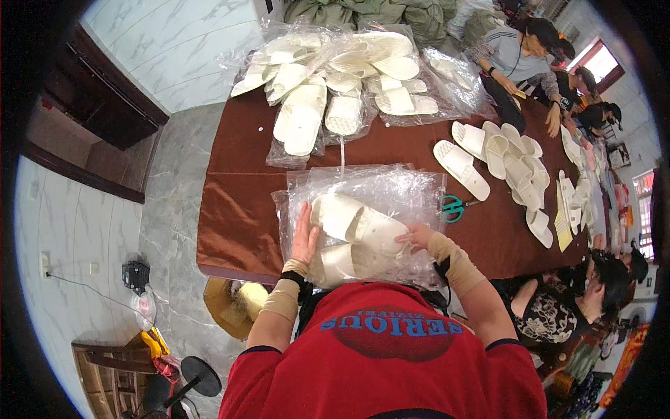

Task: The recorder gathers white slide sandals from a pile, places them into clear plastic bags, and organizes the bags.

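Observation:
In front of me a pair of cream slippers lies on a stack of clear plastic bags. One slipper partly covers the other; I cannot tell whether they are inside the top bag. My left hand rests along their left side, open, its fingers stretched away from me. From the right, my right hand touches the edge of the upper slipper with its fingertips, fingers apart. Tan wraps cover both my wrists and forearms.
Bagged slippers are heaped at the far side of the brown-covered table. Loose slippers lie to the right, with green-handled scissors nearer me. An open cardboard box stands below left. Other people work along the right.

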